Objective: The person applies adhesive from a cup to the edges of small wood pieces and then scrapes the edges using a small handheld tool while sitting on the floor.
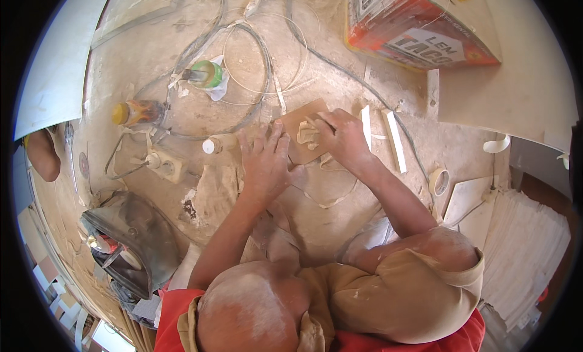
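Observation:
My left hand [264, 161] rests at the left edge of a brown square board [299, 114], fingers spread. On the board is a lumpy cream paste [307, 135]. My right hand [349, 139] is at the board's right side with its fingers bent and closed beside the paste; whatever they grip is hidden. Right of it lie two white strips [395, 142]. A small white cylinder [217, 144] is left of my left hand, and a crumpled cloth [215, 185] lies below that.
Cables [267, 79] loop around a green container [209, 74], a yellow-capped bottle [133, 113] and a power socket [167, 165]. A large red box [419, 15] stands at back right. A tape roll [438, 183] is at right, a dark bag [139, 230] at left. My bent knees [255, 303] fill the bottom.

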`<state>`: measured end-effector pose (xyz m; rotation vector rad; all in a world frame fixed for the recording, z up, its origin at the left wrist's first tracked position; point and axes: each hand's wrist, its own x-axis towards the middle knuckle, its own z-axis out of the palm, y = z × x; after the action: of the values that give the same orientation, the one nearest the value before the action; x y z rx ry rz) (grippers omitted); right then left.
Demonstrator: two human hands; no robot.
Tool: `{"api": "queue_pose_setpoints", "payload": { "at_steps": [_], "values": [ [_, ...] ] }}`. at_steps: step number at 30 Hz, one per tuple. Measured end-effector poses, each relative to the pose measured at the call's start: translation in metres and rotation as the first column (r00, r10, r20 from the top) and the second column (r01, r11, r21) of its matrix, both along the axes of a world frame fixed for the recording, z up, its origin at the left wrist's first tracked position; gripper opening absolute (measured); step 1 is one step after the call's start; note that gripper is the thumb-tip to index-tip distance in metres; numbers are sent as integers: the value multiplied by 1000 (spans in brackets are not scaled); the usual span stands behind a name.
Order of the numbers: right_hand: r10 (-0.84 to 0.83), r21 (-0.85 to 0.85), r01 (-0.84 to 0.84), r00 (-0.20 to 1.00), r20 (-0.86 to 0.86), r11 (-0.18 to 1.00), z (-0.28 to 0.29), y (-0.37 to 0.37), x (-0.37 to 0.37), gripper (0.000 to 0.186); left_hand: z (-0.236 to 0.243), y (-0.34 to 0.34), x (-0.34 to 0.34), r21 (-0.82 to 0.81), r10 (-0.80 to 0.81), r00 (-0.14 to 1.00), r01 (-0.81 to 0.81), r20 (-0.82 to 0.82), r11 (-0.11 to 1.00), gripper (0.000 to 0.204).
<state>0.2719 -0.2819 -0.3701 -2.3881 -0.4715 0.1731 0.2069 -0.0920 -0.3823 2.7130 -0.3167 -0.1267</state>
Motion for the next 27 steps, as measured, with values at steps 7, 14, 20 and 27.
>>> {"api": "queue_pose_setpoints", "payload": {
  "at_steps": [7, 14, 20, 27],
  "values": [
    [436, -46, -439, 897, -75, 897, 13, -14, 3, 24, 5, 5, 0, 0, -4, 1000, 4, -19, 1000, 70],
    [427, -247, -376, 880, 208, 893, -4, -16, -28, 39, 3, 5, 1, 18, -14, 1000, 14, 10, 1000, 70],
    [339, -152, -314, 922, 188, 937, 3, -29, -42, 40, 4, 3, 2, 19, -7, 1000, 7, 0, 1000, 70],
    [-11, -198, -10, 994, -106, 980, 12, -16, -22, 26, 5, 7, 0, 19, -8, 1000, 8, 19, 1000, 71]
  ]
}}
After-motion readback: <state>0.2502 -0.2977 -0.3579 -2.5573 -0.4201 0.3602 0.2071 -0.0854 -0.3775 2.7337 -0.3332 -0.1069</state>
